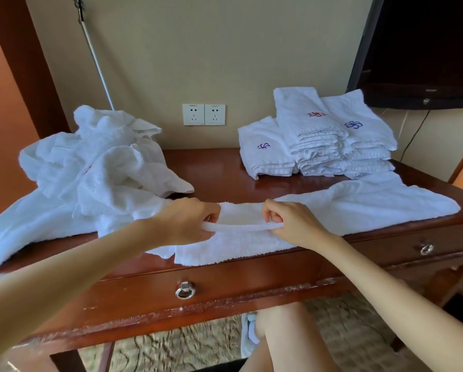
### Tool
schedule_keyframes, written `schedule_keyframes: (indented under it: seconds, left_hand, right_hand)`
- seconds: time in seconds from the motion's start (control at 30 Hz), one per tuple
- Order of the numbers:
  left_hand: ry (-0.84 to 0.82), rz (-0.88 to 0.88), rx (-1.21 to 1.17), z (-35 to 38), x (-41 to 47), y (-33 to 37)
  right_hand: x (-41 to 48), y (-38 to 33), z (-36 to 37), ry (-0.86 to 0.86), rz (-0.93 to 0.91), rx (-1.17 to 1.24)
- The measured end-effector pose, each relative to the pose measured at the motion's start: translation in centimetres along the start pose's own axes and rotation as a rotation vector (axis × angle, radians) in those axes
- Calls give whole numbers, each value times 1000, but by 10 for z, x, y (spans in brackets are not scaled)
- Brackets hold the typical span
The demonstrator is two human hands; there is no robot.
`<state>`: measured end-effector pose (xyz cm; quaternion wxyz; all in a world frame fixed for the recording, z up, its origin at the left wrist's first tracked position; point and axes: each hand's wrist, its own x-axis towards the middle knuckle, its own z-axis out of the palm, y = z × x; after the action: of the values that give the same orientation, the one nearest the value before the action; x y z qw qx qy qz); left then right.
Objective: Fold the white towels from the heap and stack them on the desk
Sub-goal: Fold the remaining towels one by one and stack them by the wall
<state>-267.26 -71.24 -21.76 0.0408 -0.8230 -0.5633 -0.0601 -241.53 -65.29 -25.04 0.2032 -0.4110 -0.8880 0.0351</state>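
A white towel (359,208) lies spread across the front right of the wooden desk (225,167). My left hand (184,221) and my right hand (292,224) each pinch the towel's near left edge, holding a short raised strip of it taut between them. A loose heap of white towels (90,167) covers the desk's left side and hangs over its left edge. At the back right stand stacks of folded white towels (321,138) with red and blue embroidered marks.
Two wall sockets (203,114) sit on the beige wall behind the desk. A dark television (426,49) hangs at the upper right. A thin pole (96,57) leans against the wall at the left. Drawer ring handles (185,289) face me; my knee shows below.
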Motion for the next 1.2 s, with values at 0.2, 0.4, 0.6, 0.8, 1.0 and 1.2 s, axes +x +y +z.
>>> schedule_keyframes:
  seconds: [0.2, 0.4, 0.6, 0.8, 1.0, 1.2]
  left_hand:
    - [-136, 51, 23, 19, -11, 12]
    - [-123, 3, -130, 26, -13, -4]
    - [136, 62, -314, 47, -22, -36]
    - [296, -136, -330, 58, -5, -54]
    - [143, -208, -222, 58, 6, -80]
    - [194, -229, -174, 56, -7, -97]
  right_hand:
    - [-16, 4, 7, -81, 0, 4]
    - [-14, 11, 10, -76, -13, 45]
    - [-13, 23, 25, -109, -75, -79]
    - [9, 33, 24, -204, 50, -57]
    - [22, 40, 24, -184, 114, -17]
    - [21, 40, 24, -174, 109, 1]
